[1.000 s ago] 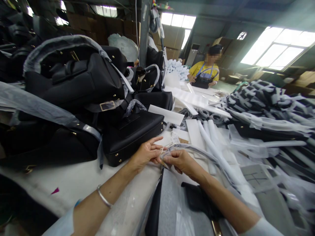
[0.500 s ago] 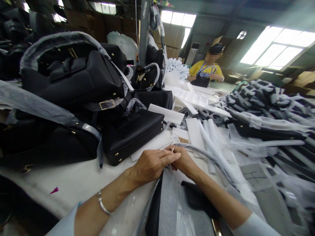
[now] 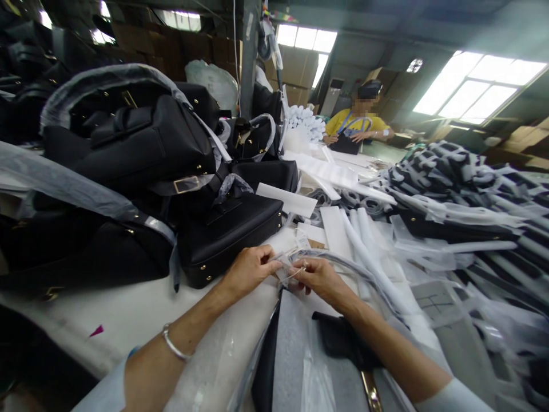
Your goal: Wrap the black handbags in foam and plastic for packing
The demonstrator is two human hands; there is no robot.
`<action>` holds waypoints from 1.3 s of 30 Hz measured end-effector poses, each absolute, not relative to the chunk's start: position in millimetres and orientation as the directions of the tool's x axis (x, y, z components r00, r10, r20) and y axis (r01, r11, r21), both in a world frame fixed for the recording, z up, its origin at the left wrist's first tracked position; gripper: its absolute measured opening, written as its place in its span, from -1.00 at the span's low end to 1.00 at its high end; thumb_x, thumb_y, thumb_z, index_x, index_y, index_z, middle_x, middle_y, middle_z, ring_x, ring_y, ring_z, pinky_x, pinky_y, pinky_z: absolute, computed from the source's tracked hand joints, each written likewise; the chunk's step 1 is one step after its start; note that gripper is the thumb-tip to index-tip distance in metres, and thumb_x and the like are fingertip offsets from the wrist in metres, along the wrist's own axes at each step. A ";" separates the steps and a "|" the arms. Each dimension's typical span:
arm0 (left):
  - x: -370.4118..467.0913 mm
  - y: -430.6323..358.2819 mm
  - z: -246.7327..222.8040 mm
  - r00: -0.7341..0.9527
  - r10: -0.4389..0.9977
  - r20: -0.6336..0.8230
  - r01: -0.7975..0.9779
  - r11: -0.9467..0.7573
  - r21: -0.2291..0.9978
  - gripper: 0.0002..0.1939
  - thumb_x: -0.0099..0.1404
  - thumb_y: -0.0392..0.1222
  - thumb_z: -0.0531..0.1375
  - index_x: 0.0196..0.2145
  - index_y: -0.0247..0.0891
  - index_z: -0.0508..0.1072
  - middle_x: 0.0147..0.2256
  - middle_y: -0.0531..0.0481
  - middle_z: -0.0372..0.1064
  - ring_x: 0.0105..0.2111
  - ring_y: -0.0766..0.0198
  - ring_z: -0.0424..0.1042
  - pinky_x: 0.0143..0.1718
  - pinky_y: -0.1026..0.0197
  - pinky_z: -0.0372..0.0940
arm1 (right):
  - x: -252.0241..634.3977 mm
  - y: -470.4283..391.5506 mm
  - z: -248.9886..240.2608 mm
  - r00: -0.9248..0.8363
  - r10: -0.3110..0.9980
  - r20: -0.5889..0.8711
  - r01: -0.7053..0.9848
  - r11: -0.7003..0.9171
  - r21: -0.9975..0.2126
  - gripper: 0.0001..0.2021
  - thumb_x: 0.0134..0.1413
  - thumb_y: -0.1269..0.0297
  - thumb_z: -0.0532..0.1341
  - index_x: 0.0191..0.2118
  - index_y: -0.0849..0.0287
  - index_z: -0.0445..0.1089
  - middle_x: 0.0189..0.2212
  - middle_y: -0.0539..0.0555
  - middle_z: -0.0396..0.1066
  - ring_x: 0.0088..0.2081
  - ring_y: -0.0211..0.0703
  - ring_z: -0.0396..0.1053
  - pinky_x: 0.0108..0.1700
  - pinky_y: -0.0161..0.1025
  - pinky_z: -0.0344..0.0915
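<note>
My left hand (image 3: 251,272) pinches a small piece of clear plastic (image 3: 283,266) at the near end of a plastic-wrapped bag handle (image 3: 364,263). Close beside it, my right hand (image 3: 319,279) is closed on a thin white string (image 3: 297,272), which loops between the two hands. Below them lies a black handbag (image 3: 268,366), partly covered by pale grey wrapping (image 3: 295,355) and clear film. A black flap (image 3: 338,337) and a gold metal piece (image 3: 371,390) show under my right forearm. My fingers hide part of where string and handle meet.
Finished-looking black handbags (image 3: 231,232) are stacked on the left. White foam strips (image 3: 338,229) lie ahead on the table (image 3: 171,320). A heap of wrapped straps (image 3: 446,171) fills the right. Across the table, a person in yellow (image 3: 358,129) handles a dark piece.
My hands, overlapped before, have moved apart, with the left shifting leftward. The clear plastic and the string now show between them. The camera view has shifted slightly.
</note>
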State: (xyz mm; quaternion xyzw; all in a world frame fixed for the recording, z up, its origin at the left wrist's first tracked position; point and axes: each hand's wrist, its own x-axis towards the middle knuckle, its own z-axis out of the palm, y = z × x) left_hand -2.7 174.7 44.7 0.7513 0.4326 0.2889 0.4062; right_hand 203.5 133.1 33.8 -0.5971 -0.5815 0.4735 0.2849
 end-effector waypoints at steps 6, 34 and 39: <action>-23.6 158.5 78.6 0.428 0.865 0.262 0.530 -0.475 0.702 -0.85 0.31 -0.14 0.22 -0.41 -0.21 0.45 -0.44 0.10 0.41 -0.43 0.32 0.36 -0.37 0.30 0.12 | 217.9 121.3 35.9 -0.173 0.985 0.005 0.721 0.130 -0.681 -0.76 0.01 0.40 0.24 -0.17 0.09 0.53 -0.25 0.03 0.46 -0.36 -0.22 0.38 -0.21 -0.23 0.32; -49.4 142.6 91.1 0.758 0.647 -0.088 0.548 -0.557 0.624 -0.28 0.17 -0.04 0.35 0.24 0.06 0.23 0.25 0.03 0.22 0.25 0.04 0.19 0.27 0.05 0.07 | 246.1 137.2 40.8 -0.261 0.964 -0.045 0.846 0.206 -0.491 -0.74 0.06 0.37 0.28 -0.09 0.12 0.52 -0.19 0.07 0.52 -0.17 -0.13 0.45 -0.14 -0.30 0.27; 37.4 185.1 84.7 0.799 0.597 0.067 0.454 -0.672 0.585 -0.65 0.33 -0.20 0.17 0.07 -0.12 0.42 0.03 -0.05 0.44 0.05 0.12 0.41 0.13 0.14 0.23 | 260.4 158.9 47.2 -0.080 0.997 -0.018 0.753 0.049 -0.656 -0.82 0.06 0.31 0.27 -0.19 0.15 0.55 -0.30 0.04 0.55 -0.34 -0.18 0.42 -0.26 -0.30 0.27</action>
